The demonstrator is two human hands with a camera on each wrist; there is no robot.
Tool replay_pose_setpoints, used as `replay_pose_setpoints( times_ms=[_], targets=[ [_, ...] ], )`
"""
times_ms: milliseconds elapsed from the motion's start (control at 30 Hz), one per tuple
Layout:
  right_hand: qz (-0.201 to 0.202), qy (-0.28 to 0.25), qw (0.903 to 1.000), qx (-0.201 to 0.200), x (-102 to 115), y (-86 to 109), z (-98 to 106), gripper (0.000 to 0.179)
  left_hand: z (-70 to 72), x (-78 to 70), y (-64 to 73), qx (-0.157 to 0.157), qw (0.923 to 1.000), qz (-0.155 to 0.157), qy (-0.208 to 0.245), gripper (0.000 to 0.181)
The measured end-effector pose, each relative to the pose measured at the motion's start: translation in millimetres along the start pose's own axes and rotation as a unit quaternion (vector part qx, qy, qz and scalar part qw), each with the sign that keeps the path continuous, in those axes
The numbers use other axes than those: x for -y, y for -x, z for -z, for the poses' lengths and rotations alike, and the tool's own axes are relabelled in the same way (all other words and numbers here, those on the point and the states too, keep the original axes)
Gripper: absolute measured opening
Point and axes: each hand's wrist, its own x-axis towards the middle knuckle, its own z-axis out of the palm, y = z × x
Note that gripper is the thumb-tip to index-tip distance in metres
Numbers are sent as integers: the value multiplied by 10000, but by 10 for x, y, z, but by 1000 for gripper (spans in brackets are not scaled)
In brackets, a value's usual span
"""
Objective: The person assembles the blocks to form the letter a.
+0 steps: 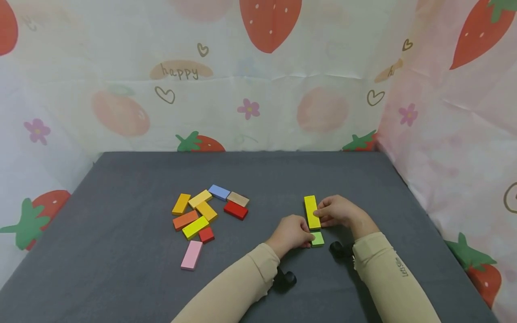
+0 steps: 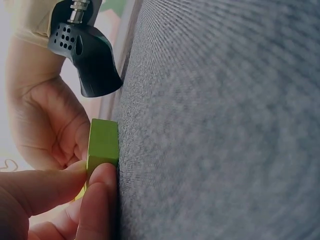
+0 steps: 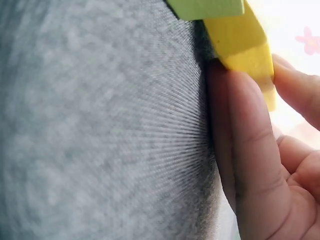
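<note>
Both hands are busy at the yellow bar (image 1: 310, 207) and the green block (image 1: 318, 240).

From here I see the bar lying on the dark surface (image 1: 133, 202), the right hand (image 1: 342, 211) gripping it from its right side between thumb and fingers; the green block sits at the bar's near end, though I can't make out whether the two touch, and the left hand (image 1: 289, 231) pinches it. Well left of the bar lies a loose group: a blue block (image 1: 219, 192), a tan one (image 1: 238, 198) and others in red, orange and yellow, with a pink block (image 1: 191, 255) at the group's near end, closer to the person than the bar is.
</note>
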Motion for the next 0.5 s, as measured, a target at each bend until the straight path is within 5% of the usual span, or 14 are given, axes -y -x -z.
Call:
replay_pose_setpoints(
  times_ms=[300, 500],
  targets=[
    [-11, 700, 9975, 74, -12, 19, -20, 15, -10, 16, -5, -70, 9999, -100, -118, 21],
    [-100, 548, 9981, 249, 16, 42, -16, 13, -31, 15, -4, -26, 10000, -3, -35, 22]
  ],
)
